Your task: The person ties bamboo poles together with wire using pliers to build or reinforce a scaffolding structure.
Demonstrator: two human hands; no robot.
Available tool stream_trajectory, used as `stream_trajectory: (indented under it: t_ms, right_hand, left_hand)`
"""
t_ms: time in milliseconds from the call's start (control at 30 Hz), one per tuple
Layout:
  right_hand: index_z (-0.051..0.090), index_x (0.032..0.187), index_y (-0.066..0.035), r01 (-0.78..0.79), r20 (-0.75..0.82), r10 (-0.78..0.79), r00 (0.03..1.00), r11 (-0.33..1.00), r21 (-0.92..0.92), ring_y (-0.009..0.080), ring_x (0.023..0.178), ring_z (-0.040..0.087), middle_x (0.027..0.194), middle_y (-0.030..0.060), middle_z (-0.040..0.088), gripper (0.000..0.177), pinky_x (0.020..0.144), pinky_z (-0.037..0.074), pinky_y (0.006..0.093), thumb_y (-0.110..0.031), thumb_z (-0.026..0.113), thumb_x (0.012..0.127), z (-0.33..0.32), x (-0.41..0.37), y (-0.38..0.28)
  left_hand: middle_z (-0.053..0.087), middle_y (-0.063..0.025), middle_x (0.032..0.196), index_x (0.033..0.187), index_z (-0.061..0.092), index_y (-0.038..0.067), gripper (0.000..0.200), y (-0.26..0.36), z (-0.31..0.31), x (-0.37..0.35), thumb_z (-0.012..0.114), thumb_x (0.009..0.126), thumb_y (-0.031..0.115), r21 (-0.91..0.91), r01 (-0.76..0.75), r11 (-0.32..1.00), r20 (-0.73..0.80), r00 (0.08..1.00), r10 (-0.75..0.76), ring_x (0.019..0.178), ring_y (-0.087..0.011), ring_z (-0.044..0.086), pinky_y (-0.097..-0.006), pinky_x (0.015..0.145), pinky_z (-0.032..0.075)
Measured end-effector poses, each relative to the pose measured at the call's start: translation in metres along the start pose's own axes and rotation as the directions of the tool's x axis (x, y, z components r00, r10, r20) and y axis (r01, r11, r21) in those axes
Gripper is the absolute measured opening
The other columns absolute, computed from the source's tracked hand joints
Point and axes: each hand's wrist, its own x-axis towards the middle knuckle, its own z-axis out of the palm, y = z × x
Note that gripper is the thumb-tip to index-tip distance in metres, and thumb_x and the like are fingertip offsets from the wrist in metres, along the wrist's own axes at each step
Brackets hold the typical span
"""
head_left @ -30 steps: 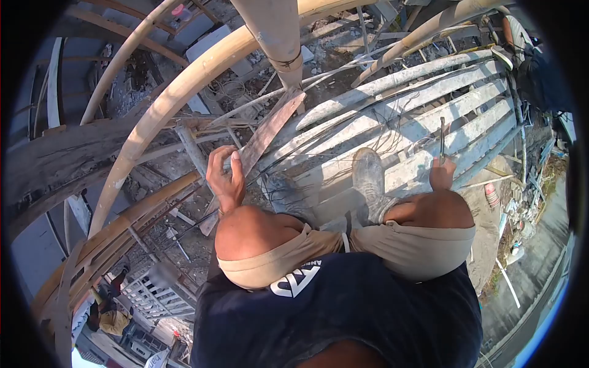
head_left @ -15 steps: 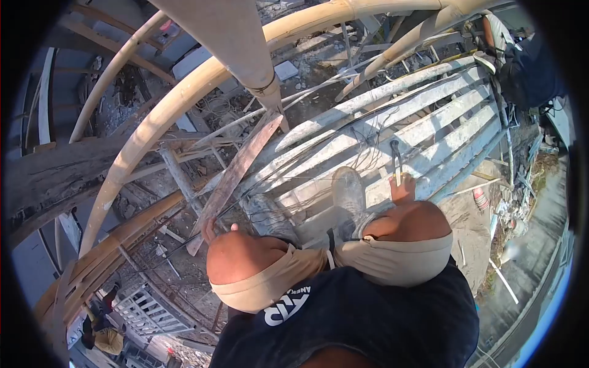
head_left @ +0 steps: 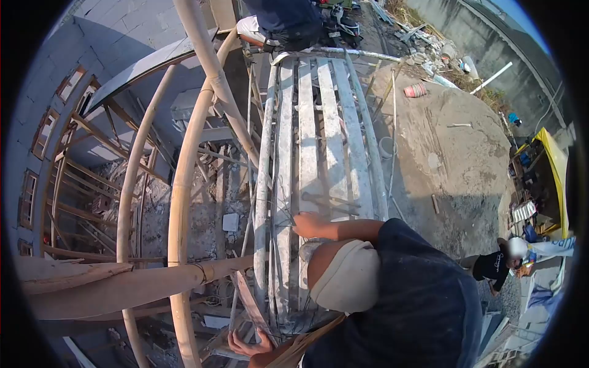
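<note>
Long pale slats (head_left: pixel 308 129) stretch away in front of me, with thin dark wires (head_left: pixel 281 211) strewn over them. My right hand (head_left: pixel 308 225) is over the slats beside the wires, its fingers closed; what lies between them is too small to make out. Just beyond it, a dark long-handled tool (head_left: pixel 331 202) lies across the slats. At the bottom, my left hand (head_left: pixel 250 343) has its fingers apart, beside the lower end of a reddish wooden plank (head_left: pixel 248 300). My bent knee and beige shorts are close to my right arm.
Thick bamboo poles (head_left: pixel 184 184) rise and cross at left, above rubble. A person (head_left: pixel 285 24) is at the slats' far end. A sand heap (head_left: pixel 466 135) and stacked reddish pots (head_left: pixel 415 91) lie at right. Another person (head_left: pixel 491 267) is lower right.
My view has swung to the right, so the slats now run straight ahead. My right hand has left the long-handled tool and is by the wires. My left hand remains near the plank.
</note>
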Motion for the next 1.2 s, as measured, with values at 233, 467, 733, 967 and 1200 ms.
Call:
stream_trajectory:
  t_ms: [233,467,733,967,1200]
  right_hand:
    - [0.059,0.079,-0.004,0.05,-0.132,-0.028,0.991,0.985,0.167,0.0388,0.084,0.061,0.082,0.0213,0.063,0.019,0.074,0.048,0.0474,-0.022,0.056,0.079,0.016,0.001,0.025]
    - [0.056,0.081,-0.005,0.099,-0.264,-0.031,0.964,0.964,0.247,0.0382,0.084,0.06,0.08,0.0183,0.063,0.02,0.071,0.047,0.0463,-0.025,0.057,0.081,0.023,-0.003,0.034]
    - [0.063,0.082,-0.005,0.122,-0.203,-0.058,0.978,0.94,0.318,0.0359,0.086,0.061,0.088,0.0177,0.064,0.02,0.074,0.047,0.0442,-0.024,0.056,0.082,0.017,0.007,0.036]
    - [0.064,0.077,-0.002,0.113,-0.164,-0.065,0.984,0.945,0.308,0.038,0.082,0.061,0.082,0.0207,0.063,0.027,0.071,0.047,0.0449,-0.025,0.051,0.08,0.012,-0.002,0.036]
    - [0.059,0.095,-0.002,0.019,0.143,-0.112,0.983,0.846,0.532,0.0168,0.068,0.064,0.074,0.008,0.065,0.022,0.059,0.049,0.0317,-0.007,0.048,0.077,0.015,-0.001,0.056]
  left_hand:
    - [0.048,-0.0173,0.111,0.107,0.054,0.002,0.059,0.009,0.016,0.015,0.063,0.075,0.051,-0.169,-0.204,0.964,0.244,0.939,0.242,0.107,-0.0344,0.044,-0.0494,0.089,0.032]
    - [0.06,-0.005,0.098,0.085,0.062,0.009,0.027,0.012,0.041,0.031,0.067,0.07,0.03,-0.012,-0.321,0.947,0.452,0.843,0.291,0.099,-0.0272,0.048,-0.0427,0.083,0.03]
    - [0.058,-0.003,0.08,0.078,0.06,0.013,0.019,0.022,0.029,0.039,0.066,0.063,0.023,-0.005,-0.392,0.92,0.382,0.85,0.364,0.085,-0.0248,0.049,-0.0408,0.078,0.03]
    - [0.056,-0.0084,0.078,0.08,0.06,0.009,0.015,0.009,0.036,0.022,0.058,0.071,0.021,-0.132,-0.387,0.913,0.364,0.837,0.408,0.082,-0.0294,0.051,-0.0432,0.078,0.034]
    - [0.061,-0.0193,0.093,0.1,0.063,0.008,0.026,-0.02,0.046,0.018,0.051,0.081,0.021,-0.469,-0.215,0.857,0.51,0.726,0.461,0.088,-0.0373,0.055,-0.0455,0.085,0.04]
